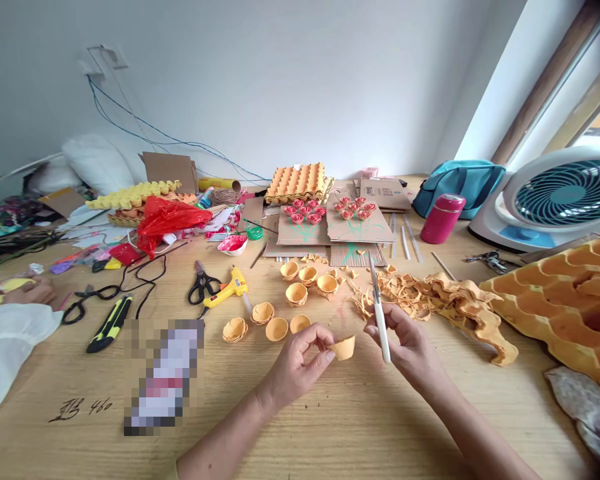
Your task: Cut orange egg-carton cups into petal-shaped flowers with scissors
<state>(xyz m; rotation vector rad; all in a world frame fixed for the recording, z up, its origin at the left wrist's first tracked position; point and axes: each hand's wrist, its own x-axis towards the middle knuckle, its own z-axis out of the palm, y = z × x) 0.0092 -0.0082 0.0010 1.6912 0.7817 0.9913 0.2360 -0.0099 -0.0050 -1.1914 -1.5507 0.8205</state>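
Between the thumb and fingers of my left hand (305, 360) is a small orange egg-carton cup (344, 348), tilted on its side. My right hand (405, 340) grips white-handled scissors (380, 320), seen edge-on with the blades pointing up and away. A short gap separates the scissors from the cup. Just beyond my left hand are single cut cups (277, 329) and nested, flower-like cups (297, 293). Torn carton scraps (405, 293) lie heaped beyond my right hand.
A yellow glue gun (233, 287), black scissors (203, 285) and a box cutter (110, 323) lie left. Cardboard with red paper flowers (305, 230) is behind. Egg trays (570, 293), a pink bottle (443, 219) and a fan (565, 193) stand right. Another person's hand (35, 292) shows far left.
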